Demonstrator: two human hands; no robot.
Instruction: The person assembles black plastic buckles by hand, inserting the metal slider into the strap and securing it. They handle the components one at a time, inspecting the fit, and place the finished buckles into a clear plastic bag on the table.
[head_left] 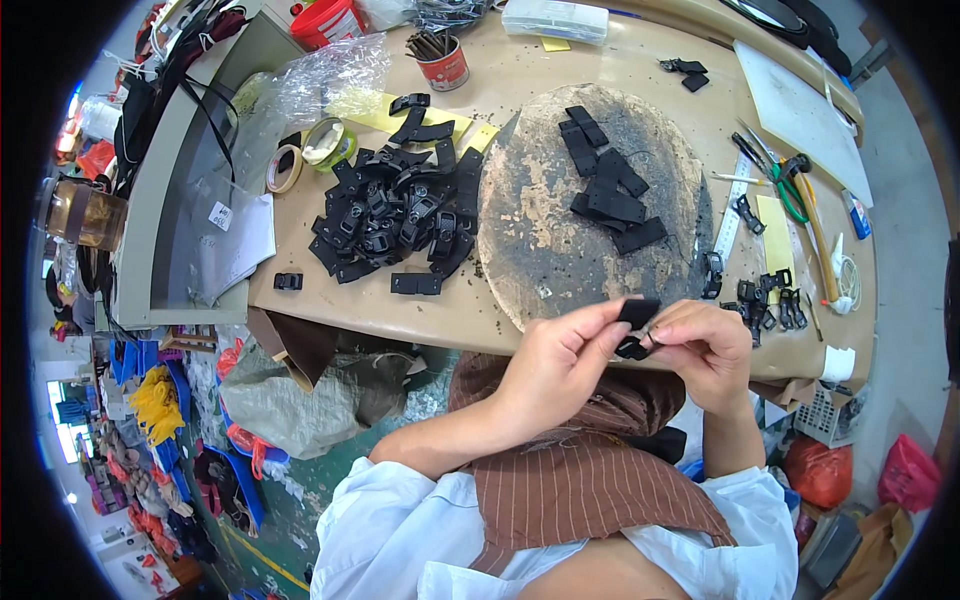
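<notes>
Over the table's front edge, my left hand point(566, 358) pinches a short black strap piece point(640, 311) that sticks up between thumb and fingers. My right hand point(708, 345) closes its fingertips on a small black buckle point(632, 349) at the strap's lower end; the fingers partly hide it. Just beyond my hands lies a round, worn wooden block point(530, 220) with several black strap pieces point(610, 195) on it. To its left is a heap of black straps with buckles point(385, 215). Several loose black buckles point(755, 302) lie right of my right hand.
At the right are a hammer point(815, 230), green-handled scissors point(790, 195), a steel ruler point(733, 215) and a white board point(800, 115). Toward the back stand a red tin of rods point(443, 68) and a clear plastic box point(555, 20). A tape roll point(284, 168) lies left.
</notes>
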